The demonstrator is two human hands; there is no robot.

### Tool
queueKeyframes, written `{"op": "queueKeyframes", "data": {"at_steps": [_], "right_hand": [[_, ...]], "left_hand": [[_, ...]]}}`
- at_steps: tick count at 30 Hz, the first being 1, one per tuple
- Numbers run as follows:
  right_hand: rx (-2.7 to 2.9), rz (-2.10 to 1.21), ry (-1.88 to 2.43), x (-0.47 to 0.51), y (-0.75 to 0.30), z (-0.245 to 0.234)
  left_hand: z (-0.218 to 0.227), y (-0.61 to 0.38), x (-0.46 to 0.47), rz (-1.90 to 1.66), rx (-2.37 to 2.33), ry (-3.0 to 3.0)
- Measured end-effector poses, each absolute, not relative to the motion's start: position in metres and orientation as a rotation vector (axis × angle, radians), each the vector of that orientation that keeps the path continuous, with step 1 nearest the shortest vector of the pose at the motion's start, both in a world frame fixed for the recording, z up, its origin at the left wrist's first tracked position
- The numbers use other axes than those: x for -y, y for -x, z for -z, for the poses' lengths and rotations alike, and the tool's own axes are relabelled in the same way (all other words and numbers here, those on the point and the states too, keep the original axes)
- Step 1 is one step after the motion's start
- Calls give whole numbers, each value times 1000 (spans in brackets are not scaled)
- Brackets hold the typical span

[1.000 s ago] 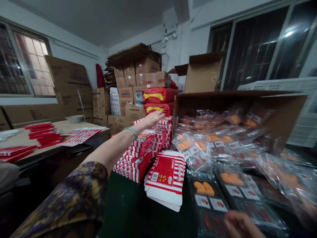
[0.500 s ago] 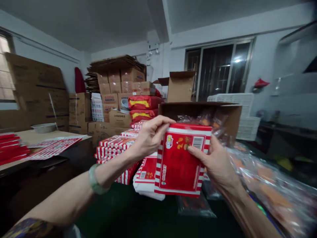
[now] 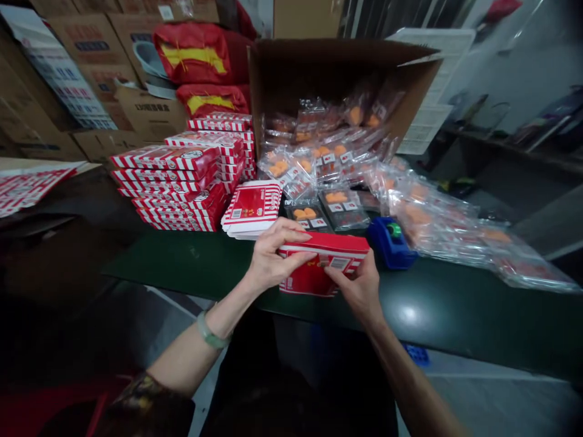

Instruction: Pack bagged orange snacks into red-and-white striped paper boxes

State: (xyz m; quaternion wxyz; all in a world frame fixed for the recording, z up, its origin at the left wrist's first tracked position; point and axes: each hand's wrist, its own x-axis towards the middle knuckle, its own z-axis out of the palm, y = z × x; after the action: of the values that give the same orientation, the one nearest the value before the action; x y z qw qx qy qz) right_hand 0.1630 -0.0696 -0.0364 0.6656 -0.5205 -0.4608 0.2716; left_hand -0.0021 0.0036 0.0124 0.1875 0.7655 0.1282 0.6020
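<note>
Both hands hold a red and white striped carton (image 3: 324, 264) over the near edge of a dark green table (image 3: 455, 309). My left hand (image 3: 273, 255) grips its left end with the fingers curled over the top. My right hand (image 3: 357, 285) pinches its right side near the barcode. Just beyond lies a pile of flat cartons (image 3: 252, 209) of the same print. Left of that stands a stack of filled striped boxes (image 3: 177, 179). Clear packs of orange snacks (image 3: 337, 203) spill from an open cardboard box (image 3: 337, 67) lying on its side.
A blue tape dispenser (image 3: 389, 243) sits right of the held carton. More clear snack packs (image 3: 455, 230) spread over the table's right part. Red sacks (image 3: 194, 54) and brown cartons (image 3: 91, 67) are stacked at the back. Flat striped sheets (image 3: 27, 182) lie on a bench at left.
The view has dropped toward the table. The carton, held up upright half a second ago, has come down and tilted flat near the table edge, both hands still on it.
</note>
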Motion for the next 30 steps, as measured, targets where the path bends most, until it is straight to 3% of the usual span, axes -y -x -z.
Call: {"op": "queueKeyframes", "data": {"at_steps": [2,9,16,22,30], "right_hand": [[1170,-460,1214,74,-165,33],[1644,536,1006,88,-162,-19],[1846,603,971,90,-157,-49],[1718,603,975,89,-150,-42],[1724,851,955,72,-143,-20]], "left_hand": [[-14,3,-1,-1704,-353,-2161],[-18,5,7,-1712,-366,-2180],[-18,4,8,-1708,-321,-2156],[-15,0,3,-1717,-320,-2091],[-15,-3,-5,-1708,-345,-2046]]}}
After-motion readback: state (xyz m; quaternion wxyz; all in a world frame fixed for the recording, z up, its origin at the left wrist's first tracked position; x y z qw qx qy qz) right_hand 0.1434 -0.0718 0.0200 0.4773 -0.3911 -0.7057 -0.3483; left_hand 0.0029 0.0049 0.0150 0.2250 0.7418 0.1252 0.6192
